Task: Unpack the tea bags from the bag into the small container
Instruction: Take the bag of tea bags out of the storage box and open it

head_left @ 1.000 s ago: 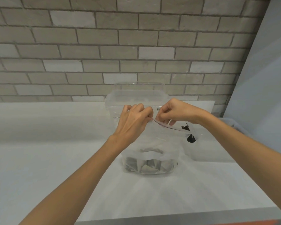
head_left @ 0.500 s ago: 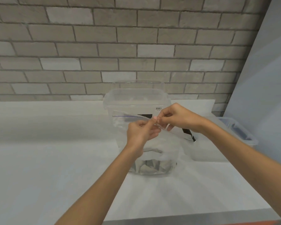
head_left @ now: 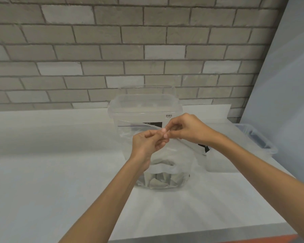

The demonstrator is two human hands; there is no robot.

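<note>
1. Both forearms reach forward. Our left hand [head_left: 147, 144] and right hand [head_left: 186, 128] meet fingertip to fingertip, each pinching the top edge of the clear bag [head_left: 179, 155].
2. Behind the grip stands a large lidded tub [head_left: 144, 106] with a barcode sticker [head_left: 171, 116] and a black label [head_left: 153, 124]; we cannot read the print.
3. The bag stands upright on the white counter [head_left: 60, 172], long axis vertical, mouth at the grip. Its zip line [head_left: 130, 125] runs left from the pinch.
4. Tea bags [head_left: 158, 179] lie heaped straight below the grip.
5. The small container [head_left: 263, 142] sits right of the grip.
</note>
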